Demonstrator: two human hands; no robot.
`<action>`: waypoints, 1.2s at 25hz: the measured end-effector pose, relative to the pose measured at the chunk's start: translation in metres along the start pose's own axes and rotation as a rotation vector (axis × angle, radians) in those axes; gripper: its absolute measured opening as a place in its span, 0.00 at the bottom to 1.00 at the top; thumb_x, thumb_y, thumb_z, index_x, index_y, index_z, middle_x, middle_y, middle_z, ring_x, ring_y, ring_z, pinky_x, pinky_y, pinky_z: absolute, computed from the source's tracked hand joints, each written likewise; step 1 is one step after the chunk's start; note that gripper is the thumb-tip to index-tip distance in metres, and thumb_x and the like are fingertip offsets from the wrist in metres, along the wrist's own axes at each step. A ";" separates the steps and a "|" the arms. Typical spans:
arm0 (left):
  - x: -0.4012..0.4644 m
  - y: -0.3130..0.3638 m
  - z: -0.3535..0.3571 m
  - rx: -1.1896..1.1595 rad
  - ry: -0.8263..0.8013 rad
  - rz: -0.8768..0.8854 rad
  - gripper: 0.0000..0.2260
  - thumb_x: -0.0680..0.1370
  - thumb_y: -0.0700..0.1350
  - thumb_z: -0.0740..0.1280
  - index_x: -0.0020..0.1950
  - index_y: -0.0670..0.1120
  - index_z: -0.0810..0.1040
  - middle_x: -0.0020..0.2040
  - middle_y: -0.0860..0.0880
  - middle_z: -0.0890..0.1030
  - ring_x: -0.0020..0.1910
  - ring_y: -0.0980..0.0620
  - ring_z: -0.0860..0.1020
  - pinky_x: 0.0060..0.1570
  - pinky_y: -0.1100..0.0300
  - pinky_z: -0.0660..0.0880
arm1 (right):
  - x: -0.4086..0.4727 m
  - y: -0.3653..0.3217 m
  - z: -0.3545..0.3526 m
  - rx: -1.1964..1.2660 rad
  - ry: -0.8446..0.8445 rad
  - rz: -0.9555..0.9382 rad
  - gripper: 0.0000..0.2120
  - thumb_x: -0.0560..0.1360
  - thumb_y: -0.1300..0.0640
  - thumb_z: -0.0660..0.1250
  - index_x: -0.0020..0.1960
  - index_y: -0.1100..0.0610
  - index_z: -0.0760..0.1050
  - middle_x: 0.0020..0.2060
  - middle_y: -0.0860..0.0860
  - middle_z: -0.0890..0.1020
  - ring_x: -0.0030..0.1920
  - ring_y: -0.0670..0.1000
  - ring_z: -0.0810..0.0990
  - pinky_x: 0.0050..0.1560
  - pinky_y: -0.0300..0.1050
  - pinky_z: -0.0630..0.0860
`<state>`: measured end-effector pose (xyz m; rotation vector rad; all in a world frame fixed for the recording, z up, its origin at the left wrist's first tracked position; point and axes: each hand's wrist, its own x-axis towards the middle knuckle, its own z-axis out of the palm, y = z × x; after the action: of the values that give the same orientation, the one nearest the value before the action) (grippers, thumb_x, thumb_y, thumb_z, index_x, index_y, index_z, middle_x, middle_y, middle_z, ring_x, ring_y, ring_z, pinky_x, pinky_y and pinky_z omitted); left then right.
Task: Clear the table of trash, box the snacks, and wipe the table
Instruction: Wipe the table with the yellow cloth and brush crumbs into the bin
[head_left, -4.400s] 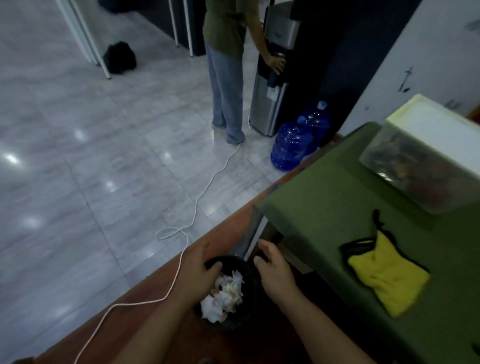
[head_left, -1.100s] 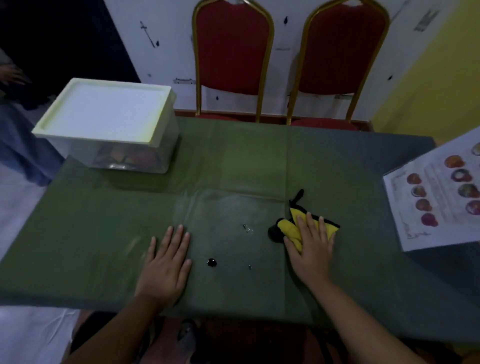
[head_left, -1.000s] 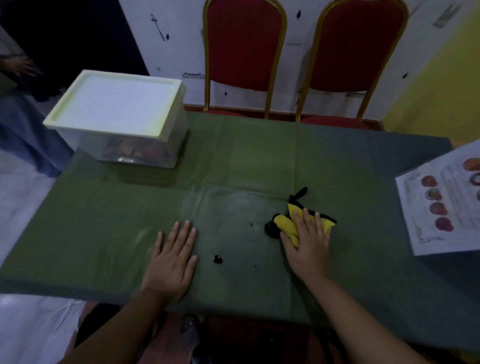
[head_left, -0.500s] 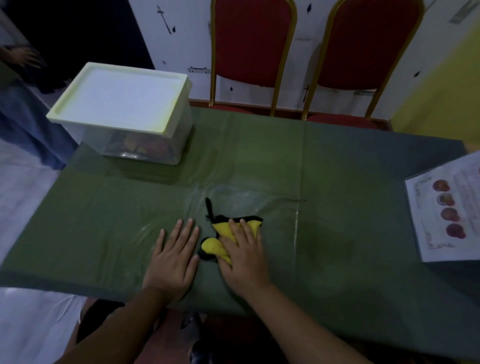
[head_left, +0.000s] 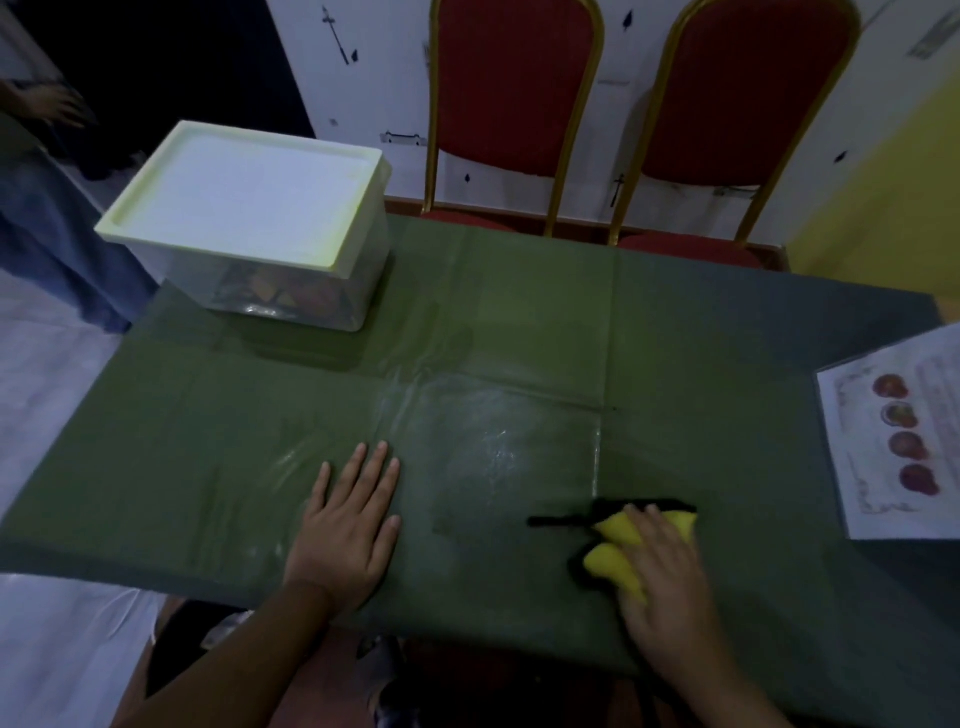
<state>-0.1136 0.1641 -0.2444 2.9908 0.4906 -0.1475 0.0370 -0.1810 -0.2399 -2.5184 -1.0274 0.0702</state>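
Nearest the camera, the left hand (head_left: 349, 535) lay flat and released on the green tablecloth (head_left: 519, 322), fingers spread, gripping nothing — it seemed to be pinning the cloth so it would not drag. The right hand (head_left: 662, 571) pressed palm-down on the yellow rag (head_left: 613, 564), fingers curled over it near the front edge, right of centre; a black trim strap trailed leftward from under the hand. Between the two hands the cover showed a damp, shiny patch with faint streaks, and no crumbs or spots could be made out there in the dim light. Judgement: the wiping step was in hand, with the near centre done. No loose trash was visible on the table, so that part looked finished. Further back on the left stood the clear snack box (head_left: 254, 228), lid on, packets dimly visible through its wall — boxing looked complete. Left to do, most likely: the far half, both ends, and perhaps under the box. At the right edge a printed sheet (head_left: 904, 431) rested on the cloth and would obstruct a wipe there. Beyond the table stood two red chairs (head_left: 511, 93); another person's jeans (head_left: 57, 244) showed far left.
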 end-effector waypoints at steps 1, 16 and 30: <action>0.000 0.000 0.000 -0.001 0.003 -0.001 0.28 0.79 0.56 0.49 0.78 0.48 0.55 0.79 0.50 0.54 0.78 0.49 0.51 0.73 0.41 0.54 | 0.011 0.009 -0.001 -0.002 0.043 0.101 0.24 0.67 0.54 0.60 0.62 0.56 0.74 0.69 0.54 0.72 0.71 0.60 0.67 0.68 0.64 0.62; 0.000 0.001 -0.001 0.017 0.012 0.020 0.28 0.78 0.54 0.52 0.77 0.46 0.58 0.79 0.48 0.55 0.78 0.48 0.52 0.73 0.41 0.55 | 0.093 -0.150 0.069 0.107 -0.085 -0.064 0.18 0.68 0.51 0.62 0.55 0.54 0.76 0.70 0.53 0.72 0.73 0.56 0.65 0.70 0.63 0.63; 0.000 0.001 -0.003 0.000 0.011 -0.005 0.28 0.79 0.55 0.51 0.77 0.48 0.56 0.79 0.49 0.54 0.78 0.49 0.51 0.74 0.42 0.52 | 0.026 0.038 -0.012 -0.073 0.078 0.207 0.21 0.68 0.55 0.59 0.58 0.61 0.76 0.66 0.58 0.75 0.68 0.61 0.70 0.67 0.65 0.65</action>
<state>-0.1129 0.1630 -0.2416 2.9924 0.4987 -0.1314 0.0834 -0.1926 -0.2412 -2.6639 -0.7496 -0.0056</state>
